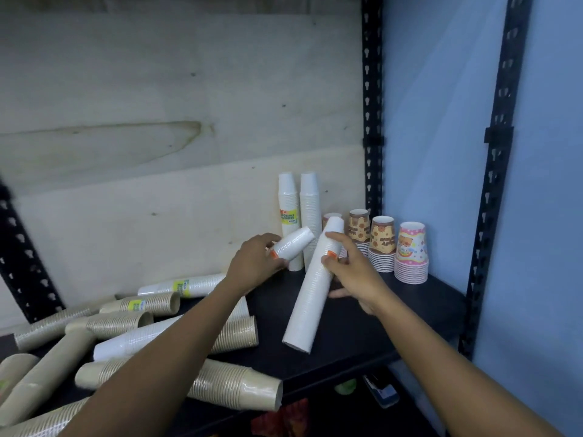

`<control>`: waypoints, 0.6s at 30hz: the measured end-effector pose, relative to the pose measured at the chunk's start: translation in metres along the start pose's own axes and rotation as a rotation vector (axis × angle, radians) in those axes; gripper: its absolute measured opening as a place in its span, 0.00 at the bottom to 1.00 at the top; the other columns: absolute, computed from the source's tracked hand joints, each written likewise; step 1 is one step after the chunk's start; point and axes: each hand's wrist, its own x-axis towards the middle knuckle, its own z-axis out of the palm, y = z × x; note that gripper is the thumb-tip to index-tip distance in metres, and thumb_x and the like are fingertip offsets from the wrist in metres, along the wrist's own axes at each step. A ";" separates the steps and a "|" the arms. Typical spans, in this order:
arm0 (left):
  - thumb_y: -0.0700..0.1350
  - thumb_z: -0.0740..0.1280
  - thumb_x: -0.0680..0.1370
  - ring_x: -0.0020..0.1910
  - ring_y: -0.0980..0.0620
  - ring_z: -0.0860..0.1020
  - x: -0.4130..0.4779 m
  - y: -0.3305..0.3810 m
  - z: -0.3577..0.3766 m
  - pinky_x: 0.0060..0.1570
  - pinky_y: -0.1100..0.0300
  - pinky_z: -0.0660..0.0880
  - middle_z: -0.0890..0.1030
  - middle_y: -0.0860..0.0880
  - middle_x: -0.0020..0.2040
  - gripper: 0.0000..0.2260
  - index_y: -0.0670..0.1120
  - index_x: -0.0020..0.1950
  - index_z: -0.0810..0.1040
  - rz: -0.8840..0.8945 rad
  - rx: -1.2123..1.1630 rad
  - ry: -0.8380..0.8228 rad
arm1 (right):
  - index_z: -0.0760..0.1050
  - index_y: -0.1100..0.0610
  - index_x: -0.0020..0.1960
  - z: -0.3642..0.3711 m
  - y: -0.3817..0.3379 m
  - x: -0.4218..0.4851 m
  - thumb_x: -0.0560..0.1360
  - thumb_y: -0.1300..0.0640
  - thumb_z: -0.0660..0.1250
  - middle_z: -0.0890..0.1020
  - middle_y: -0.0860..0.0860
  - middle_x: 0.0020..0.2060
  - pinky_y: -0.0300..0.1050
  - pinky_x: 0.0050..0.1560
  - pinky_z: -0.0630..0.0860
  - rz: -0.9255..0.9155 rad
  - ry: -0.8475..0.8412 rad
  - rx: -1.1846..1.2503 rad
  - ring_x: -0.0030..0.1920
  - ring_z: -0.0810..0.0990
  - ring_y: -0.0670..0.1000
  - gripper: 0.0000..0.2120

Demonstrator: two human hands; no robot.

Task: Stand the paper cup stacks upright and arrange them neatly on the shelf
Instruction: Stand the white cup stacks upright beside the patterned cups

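nearest the camera, beige cup stacks [220, 384] lie on their sides across the dark shelf [362, 342], some cut off by the left and lower edges, with the left forearm hiding parts of the heap. a lying white stack [126, 343] among them is partly covered by that arm. further in, the right hand [350, 268] is clamped around the upper part of a long white stack [310, 291], which leans with its base on the shelf. the left hand [255, 261] grips a short white stack [291, 246], held tilted off the shelf. behind, two tall white stacks [299, 216] stand upright against the back board; their labels are too blurred to read. right of them stand printed cup stacks [383, 244], one largely hidden behind the leaning stack.
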 end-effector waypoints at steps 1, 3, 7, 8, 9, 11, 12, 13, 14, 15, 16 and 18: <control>0.52 0.79 0.68 0.53 0.51 0.80 0.001 0.006 -0.002 0.56 0.53 0.77 0.82 0.53 0.56 0.25 0.54 0.64 0.79 0.012 -0.060 0.030 | 0.72 0.36 0.65 -0.004 -0.006 -0.001 0.80 0.57 0.68 0.77 0.57 0.57 0.61 0.44 0.85 -0.039 -0.008 0.020 0.58 0.82 0.58 0.20; 0.50 0.79 0.69 0.51 0.53 0.82 0.003 0.018 -0.004 0.54 0.55 0.78 0.83 0.54 0.54 0.23 0.53 0.63 0.79 0.029 -0.180 0.094 | 0.72 0.38 0.61 -0.011 -0.017 0.001 0.79 0.58 0.69 0.77 0.58 0.56 0.60 0.44 0.85 -0.131 -0.011 0.022 0.56 0.82 0.57 0.17; 0.51 0.79 0.72 0.50 0.60 0.81 0.008 0.042 -0.008 0.44 0.67 0.75 0.81 0.58 0.53 0.21 0.54 0.62 0.77 0.014 -0.414 0.201 | 0.65 0.40 0.58 -0.021 -0.036 0.012 0.77 0.56 0.73 0.79 0.51 0.59 0.63 0.50 0.84 -0.290 0.082 -0.104 0.56 0.82 0.50 0.20; 0.51 0.79 0.73 0.50 0.60 0.81 0.010 0.046 -0.007 0.43 0.68 0.74 0.80 0.59 0.54 0.21 0.54 0.62 0.76 0.000 -0.470 0.226 | 0.64 0.41 0.58 -0.023 -0.039 0.016 0.76 0.56 0.73 0.79 0.50 0.60 0.62 0.52 0.83 -0.308 0.096 -0.122 0.56 0.82 0.49 0.21; 0.51 0.79 0.73 0.50 0.60 0.82 0.012 0.048 -0.006 0.42 0.68 0.74 0.81 0.58 0.54 0.21 0.54 0.62 0.76 -0.019 -0.523 0.254 | 0.63 0.42 0.59 -0.024 -0.040 0.021 0.76 0.57 0.74 0.79 0.49 0.60 0.60 0.55 0.82 -0.325 0.103 -0.134 0.55 0.83 0.48 0.23; 0.51 0.78 0.73 0.50 0.58 0.83 0.017 0.050 -0.001 0.43 0.66 0.74 0.81 0.57 0.55 0.21 0.53 0.62 0.76 -0.065 -0.610 0.309 | 0.63 0.43 0.61 -0.027 -0.039 0.031 0.76 0.60 0.73 0.78 0.49 0.60 0.57 0.59 0.81 -0.354 0.130 -0.162 0.54 0.83 0.46 0.25; 0.50 0.78 0.74 0.49 0.57 0.83 0.019 0.051 0.002 0.42 0.66 0.74 0.81 0.57 0.55 0.21 0.53 0.63 0.75 -0.083 -0.641 0.334 | 0.63 0.43 0.61 -0.029 -0.038 0.037 0.75 0.61 0.74 0.77 0.50 0.61 0.56 0.61 0.80 -0.363 0.153 -0.185 0.55 0.82 0.47 0.25; 0.50 0.78 0.74 0.49 0.58 0.83 0.020 0.050 0.005 0.41 0.67 0.73 0.81 0.56 0.55 0.21 0.53 0.63 0.75 -0.099 -0.663 0.356 | 0.63 0.41 0.61 -0.030 -0.036 0.044 0.75 0.61 0.74 0.77 0.51 0.62 0.57 0.61 0.80 -0.373 0.168 -0.199 0.57 0.82 0.48 0.26; 0.50 0.78 0.74 0.49 0.58 0.83 0.021 0.050 0.009 0.41 0.67 0.73 0.81 0.57 0.54 0.21 0.52 0.63 0.75 -0.109 -0.684 0.372 | 0.64 0.39 0.59 -0.032 -0.033 0.050 0.74 0.60 0.74 0.76 0.51 0.62 0.58 0.62 0.79 -0.375 0.180 -0.217 0.57 0.82 0.48 0.26; 0.49 0.78 0.74 0.49 0.57 0.83 0.023 0.049 0.014 0.41 0.67 0.73 0.81 0.57 0.54 0.20 0.53 0.63 0.75 -0.119 -0.705 0.383 | 0.64 0.38 0.58 -0.034 -0.029 0.058 0.74 0.60 0.74 0.76 0.51 0.62 0.59 0.61 0.79 -0.379 0.192 -0.233 0.58 0.82 0.49 0.26; 0.48 0.78 0.74 0.49 0.57 0.83 0.024 0.048 0.018 0.42 0.67 0.74 0.81 0.57 0.54 0.20 0.53 0.62 0.75 -0.126 -0.728 0.387 | 0.63 0.37 0.56 -0.036 -0.025 0.064 0.74 0.60 0.74 0.76 0.51 0.62 0.59 0.61 0.79 -0.378 0.205 -0.248 0.58 0.82 0.48 0.26; 0.47 0.78 0.74 0.49 0.57 0.83 0.027 0.047 0.026 0.43 0.65 0.75 0.81 0.57 0.54 0.20 0.53 0.62 0.75 -0.137 -0.760 0.390 | 0.63 0.35 0.55 -0.038 -0.018 0.074 0.74 0.60 0.74 0.76 0.51 0.62 0.57 0.62 0.79 -0.375 0.219 -0.269 0.58 0.82 0.48 0.26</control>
